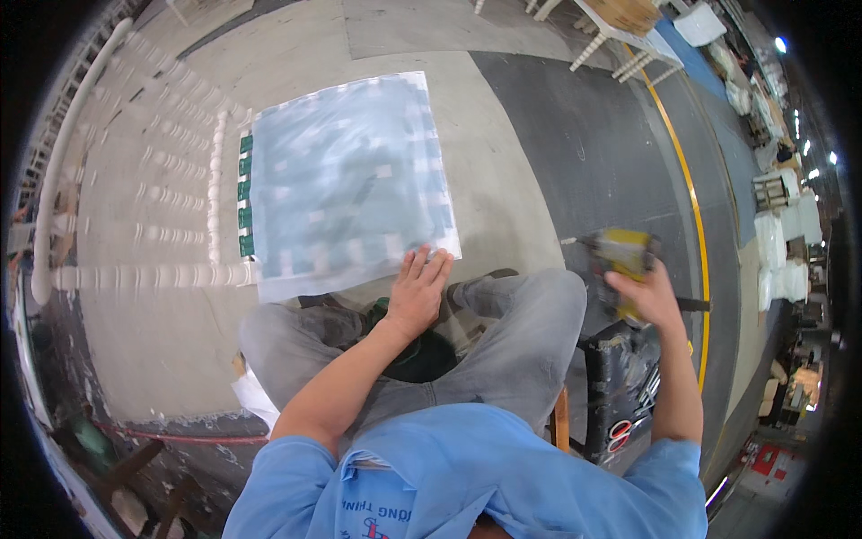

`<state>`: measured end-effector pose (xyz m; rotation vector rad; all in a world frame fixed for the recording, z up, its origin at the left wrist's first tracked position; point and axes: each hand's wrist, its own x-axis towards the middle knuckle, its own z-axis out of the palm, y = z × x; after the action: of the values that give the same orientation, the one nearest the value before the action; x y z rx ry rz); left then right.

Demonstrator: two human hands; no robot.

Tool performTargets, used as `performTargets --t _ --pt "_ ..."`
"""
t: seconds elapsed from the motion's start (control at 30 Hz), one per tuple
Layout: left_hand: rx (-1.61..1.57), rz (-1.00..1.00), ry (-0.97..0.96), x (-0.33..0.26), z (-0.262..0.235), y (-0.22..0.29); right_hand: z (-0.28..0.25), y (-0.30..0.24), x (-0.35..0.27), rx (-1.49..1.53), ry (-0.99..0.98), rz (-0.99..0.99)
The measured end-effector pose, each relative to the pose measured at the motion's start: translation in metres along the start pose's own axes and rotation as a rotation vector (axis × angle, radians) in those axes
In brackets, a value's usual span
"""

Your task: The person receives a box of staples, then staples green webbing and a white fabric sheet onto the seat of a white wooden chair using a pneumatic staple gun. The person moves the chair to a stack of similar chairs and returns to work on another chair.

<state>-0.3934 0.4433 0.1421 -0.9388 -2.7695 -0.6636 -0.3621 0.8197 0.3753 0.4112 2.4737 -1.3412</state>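
Note:
In front of my knees stands a white chair frame with turned spindles [215, 184], its back reaching to the left. Its square seat [359, 171] is covered in pale, bluish translucent plastic, with green strap ends [246, 193] showing along the left edge. My left hand [420, 292] lies on the near right corner of the seat, fingers stretched out. Off to the right, my right hand [645, 292] grips a yellow and black cordless drill [624, 250], blurred by motion. The drill is apart from the chair, beside my right knee.
Beside my right thigh is a black stand [611, 377] carrying red-handled scissors [620, 436] and other metal tools. White furniture with turned legs [620, 45] stands at the far right, a cardboard box [624, 13] on it. A yellow line [687, 180] runs along the dark floor.

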Motion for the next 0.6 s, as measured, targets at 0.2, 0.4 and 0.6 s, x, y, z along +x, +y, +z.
performTargets --t 0.2,0.4,0.6 --pt "-0.050 -0.008 -0.001 0.003 -0.006 -0.001 0.107 -0.081 0.096 -0.303 -0.540 -0.130" --pt "-0.055 -0.012 0.035 -0.002 -0.004 -0.003 0.144 -0.080 0.125 -0.487 -0.657 -0.174" --pt "-0.030 -0.016 0.018 -0.003 -0.002 -0.003 0.155 -0.068 0.129 -0.562 -0.682 -0.228"
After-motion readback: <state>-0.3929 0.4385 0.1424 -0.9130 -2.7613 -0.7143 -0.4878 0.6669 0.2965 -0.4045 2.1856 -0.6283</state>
